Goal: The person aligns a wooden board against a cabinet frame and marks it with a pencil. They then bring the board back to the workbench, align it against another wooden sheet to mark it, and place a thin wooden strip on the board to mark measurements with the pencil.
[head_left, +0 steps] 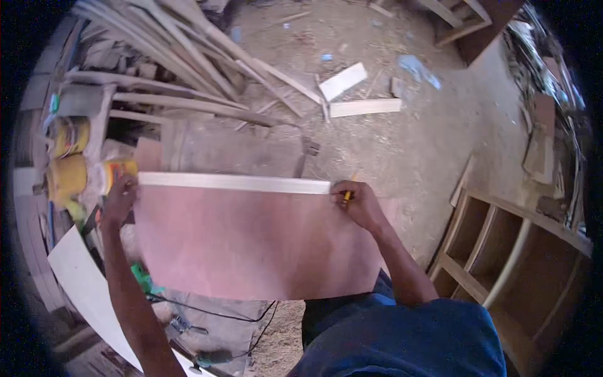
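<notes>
"So, how is the left end of the pale strip (232, 182) kept in place?"

"By the left hand (121, 198), it seems; the fingers are curled almost closed there, though the exact grip is blurred. Just beyond those fingers a yellow tub (119, 169) is seen."

"And between the two sets of fingers?"

"The strip is stretched across, laid along the far edge of the reddish sheet (251, 245). Both ends are probably held so that it is kept straight and stopped from slipping. The sheet is spread from beneath the fingers back towards the body, perhaps so that it can be steadied there. Below the left fingers, past the near edge of the sheet, a black cable (213, 311) is left lying."

"What is done by the right hand (355, 201)?"

"The strip's right end is met by its fingertips, bent inward with little gap showing. A slim yellow tool (347, 196), pencil-like, is gripped among the same fingers, presumably so that it is kept handy while the end is steadied. Farther right of them, a wooden frame (477, 251) is seen standing apart."
</notes>
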